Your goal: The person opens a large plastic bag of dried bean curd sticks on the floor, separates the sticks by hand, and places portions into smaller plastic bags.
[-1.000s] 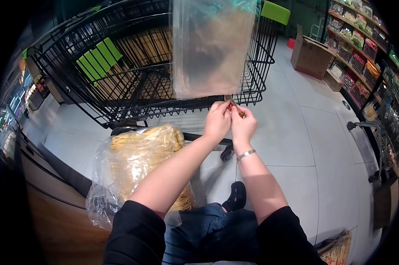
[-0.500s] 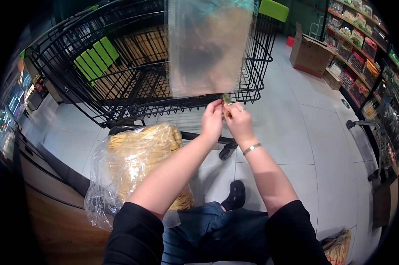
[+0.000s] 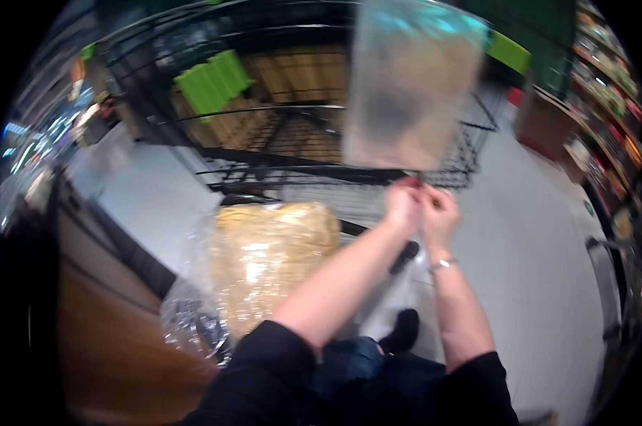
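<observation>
Left hand: Your left hand (image 3: pixel 403 207) is up front by the cart, fingertips bunched towards your other hand; blur covers the tips, so whether they pinch anything, I cannot tell.
Right hand: Right alongside, your right hand (image 3: pixel 441 214) has its fingers curled in, closed round a small brown item (image 3: pixel 435 204)!
Gap: Next to nothing between your hands, fingertips practically meeting; actual contact is too smeared to call.
Small brown item: Tucked among your right fingers, only a dark brownish patch showing, its shape lost in the blur.
Plastic sheet: Just above your fingers hangs the plastic sheet (image 3: pixel 414 92), tall, cloudy and see-through, turquoise along its top, upright in front of the wire basket.
Cart: That black wire cart (image 3: pixel 285 163) stretches across ahead of you, a green panel (image 3: pixel 214 82) bright on its left side.
Yellow bundle: Below, left of your hands, sits the yellow bundle (image 3: pixel 278 248), pale strips packed in clear, crinkled wrap, glare flashing off its middle; your left forearm crosses in front of its lower right side.
Wrist: A silvery bracelet (image 3: pixel 443 263) circles your right wrist, over the pale floor (image 3: pixel 519 284).
</observation>
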The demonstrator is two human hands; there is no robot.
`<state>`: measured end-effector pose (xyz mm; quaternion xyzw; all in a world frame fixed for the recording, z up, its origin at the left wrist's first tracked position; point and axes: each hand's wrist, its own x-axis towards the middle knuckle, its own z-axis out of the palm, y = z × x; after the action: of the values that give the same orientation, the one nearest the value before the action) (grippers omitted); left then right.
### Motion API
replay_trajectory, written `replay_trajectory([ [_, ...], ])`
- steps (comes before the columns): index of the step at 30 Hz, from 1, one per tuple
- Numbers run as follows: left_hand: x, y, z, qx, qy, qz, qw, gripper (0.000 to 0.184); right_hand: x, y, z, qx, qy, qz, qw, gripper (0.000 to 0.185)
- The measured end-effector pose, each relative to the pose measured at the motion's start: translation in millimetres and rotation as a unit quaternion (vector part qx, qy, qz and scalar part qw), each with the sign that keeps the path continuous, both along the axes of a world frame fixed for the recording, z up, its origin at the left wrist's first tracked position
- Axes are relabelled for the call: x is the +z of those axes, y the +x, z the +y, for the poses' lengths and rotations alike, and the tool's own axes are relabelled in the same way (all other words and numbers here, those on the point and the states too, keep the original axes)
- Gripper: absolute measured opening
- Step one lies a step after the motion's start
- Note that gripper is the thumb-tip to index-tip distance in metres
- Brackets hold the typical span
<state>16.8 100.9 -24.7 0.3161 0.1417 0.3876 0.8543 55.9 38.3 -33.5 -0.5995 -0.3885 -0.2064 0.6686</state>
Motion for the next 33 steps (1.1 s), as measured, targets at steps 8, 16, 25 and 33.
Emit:
replay_trajectory([
  [8, -4.7, 9.2, -2.6, 0.073, 0.017, 0.146, 0.987, 0.013, 4.0, 12.9, 4.1, 0.012, -0.063, -0.054, 0.997, 0.005],
  [16, -22.1, -1.1, 23.4, -0.074, 0.095, 0.182, 0.976, 0.02, 17.6, 21.7, 10.7, -0.004, -0.279, -0.17, 0.945, 0.022],
  [25, 10.7, -26.6, 1.7, -0.067, 0.067, 0.248, 0.964, 0.014, 15.1, 9.0, -4.0, 0.003, -0.233, -0.109, 0.966, 0.044],
  [33, 31.3, -25.9, -16.9, 0.092, 0.089, 0.212, 0.969, 0.029, -1.7, -0.6, -6.6, 0.128, -0.018, 0.086, 0.988, 0.049],
])
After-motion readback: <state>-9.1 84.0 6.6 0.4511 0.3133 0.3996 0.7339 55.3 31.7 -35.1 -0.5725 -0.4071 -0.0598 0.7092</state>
